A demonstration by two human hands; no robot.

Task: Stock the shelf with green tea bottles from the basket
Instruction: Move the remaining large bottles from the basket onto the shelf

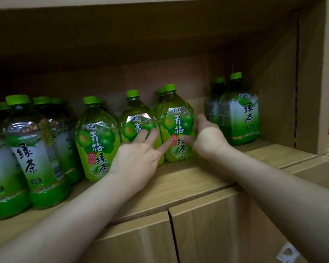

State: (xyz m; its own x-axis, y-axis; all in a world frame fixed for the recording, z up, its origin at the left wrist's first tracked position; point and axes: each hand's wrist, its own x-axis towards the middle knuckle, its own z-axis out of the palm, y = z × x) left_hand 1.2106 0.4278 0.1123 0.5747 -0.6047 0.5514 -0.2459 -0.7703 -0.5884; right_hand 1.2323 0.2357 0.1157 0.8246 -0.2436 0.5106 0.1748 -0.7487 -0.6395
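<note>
Nudging one bottle into line looks like the step in hand. In the head view, the right hand (209, 137) grips the end bottle (176, 118), with the thumb across its label and the fingers curled round its far side. The bottle stands upright on the shelf (188, 179).

The left hand (139, 158) is flat and spread. Its straight fingers (152, 135) press the label of the middle bottle (135, 114), just left of the end bottle, and one fingertip touches the end bottle itself.

To do this well, I would slide the end bottle on its base rather than tip it. The flat hand should brace its neighbour so nothing topples, and the label should finish facing out.

**Count**
- **Pale plum-tea bottles:** three in front, namely the end bottle, the middle bottle and a third bottle (95, 141) further left. At least two more caps show behind them.
- **Darker green-tea bottles:** a dark pair (241, 114) stands right of the end bottle, with a gap between. A dark cluster (32, 149) far to its left shows about five caps.
- **Hands:** two.
- **Basket:** not in view.
</note>
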